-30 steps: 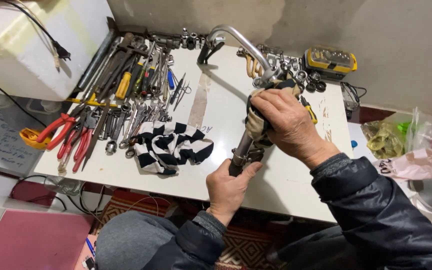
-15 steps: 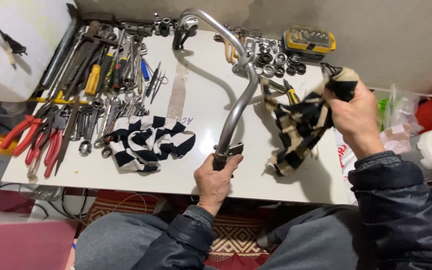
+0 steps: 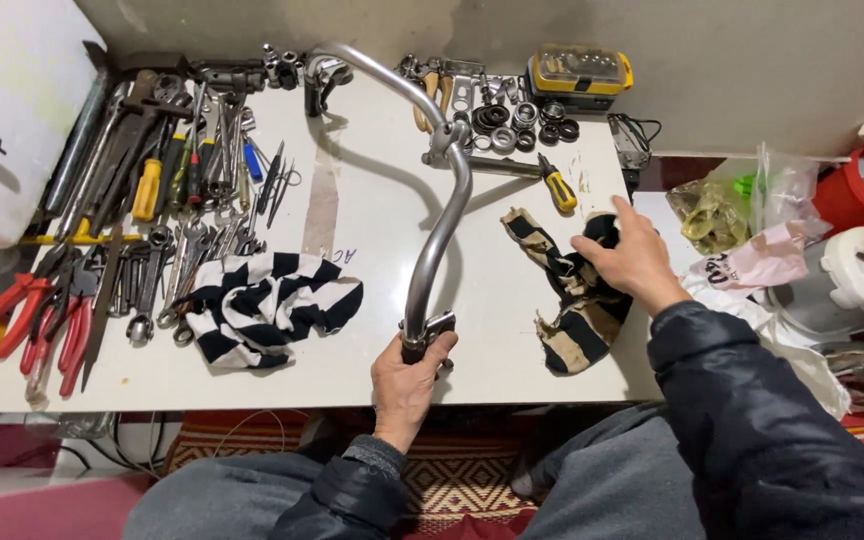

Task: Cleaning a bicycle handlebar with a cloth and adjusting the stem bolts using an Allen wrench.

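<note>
The left hand (image 3: 407, 375) is clenched around the near end of the handlebar (image 3: 440, 215), which curves away over the table (image 3: 382, 215). The right hand (image 3: 630, 252) lies on a striped rag (image 3: 564, 285), fingers seemingly pinching it. A screwdriver (image 3: 555, 183) lies just beyond.

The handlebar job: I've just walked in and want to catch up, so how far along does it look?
Looks done: the handlebar shines along its visible curve. In hand: the left hand grips its near end at the table edge, and the right hand presses a dirty striped rag on the tabletop. Left: hard to say; the far end among the tools can't be judged.
</note>
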